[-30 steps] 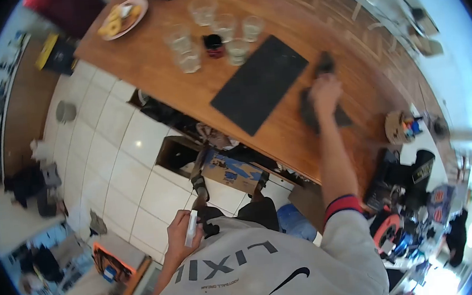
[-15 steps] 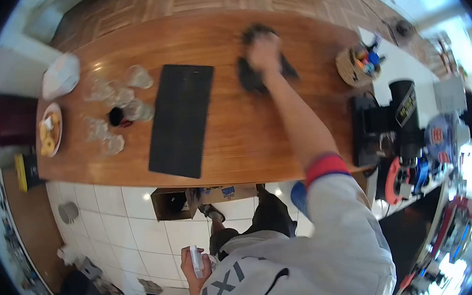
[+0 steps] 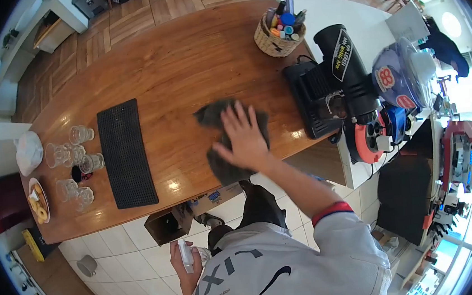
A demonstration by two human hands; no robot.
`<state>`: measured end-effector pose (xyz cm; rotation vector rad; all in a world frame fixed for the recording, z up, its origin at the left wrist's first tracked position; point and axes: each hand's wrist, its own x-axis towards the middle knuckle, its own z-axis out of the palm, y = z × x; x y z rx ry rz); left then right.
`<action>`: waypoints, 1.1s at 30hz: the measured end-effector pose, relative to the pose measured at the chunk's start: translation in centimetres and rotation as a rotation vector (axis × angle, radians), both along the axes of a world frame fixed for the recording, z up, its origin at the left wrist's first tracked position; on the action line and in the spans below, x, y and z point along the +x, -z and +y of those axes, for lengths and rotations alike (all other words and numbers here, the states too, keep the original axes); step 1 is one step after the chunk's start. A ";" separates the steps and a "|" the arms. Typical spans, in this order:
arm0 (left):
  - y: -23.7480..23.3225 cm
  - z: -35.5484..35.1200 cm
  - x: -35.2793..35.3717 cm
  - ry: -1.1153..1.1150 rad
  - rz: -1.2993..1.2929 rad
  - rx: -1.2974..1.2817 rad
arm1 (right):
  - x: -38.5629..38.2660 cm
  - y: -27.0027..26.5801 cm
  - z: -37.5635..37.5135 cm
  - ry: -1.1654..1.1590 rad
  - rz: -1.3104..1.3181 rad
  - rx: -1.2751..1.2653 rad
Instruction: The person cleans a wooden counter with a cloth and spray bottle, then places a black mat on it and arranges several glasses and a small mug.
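Note:
My right hand lies flat with spread fingers on a dark grey cloth, near the front edge of the wooden counter. The cloth is rumpled, and part of it is hidden under the palm. Down at my left side, my left hand is wrapped round a white object with a clear part, perhaps a spray bottle; its far end is partly hidden against my shirt. To the left of the cloth is a black rubber mat.
Several clear glasses stand left of the mat, beside a plate of pastries and a white bag. A wicker basket of markers and a black coffee grinder stand to the right. An open cardboard box is below the counter.
My right hand has drawn the cloth from the counter's far side back to its near edge, with fingers now spread. The view has turned right. My left hand keeps the white object.

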<state>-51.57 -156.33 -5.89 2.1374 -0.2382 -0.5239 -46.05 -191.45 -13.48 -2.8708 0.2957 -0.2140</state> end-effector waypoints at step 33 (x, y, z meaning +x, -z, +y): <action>-0.7 10.4 -8.2 -0.260 -0.387 -0.137 | -6.9 -3.0 17.0 0.044 0.025 0.728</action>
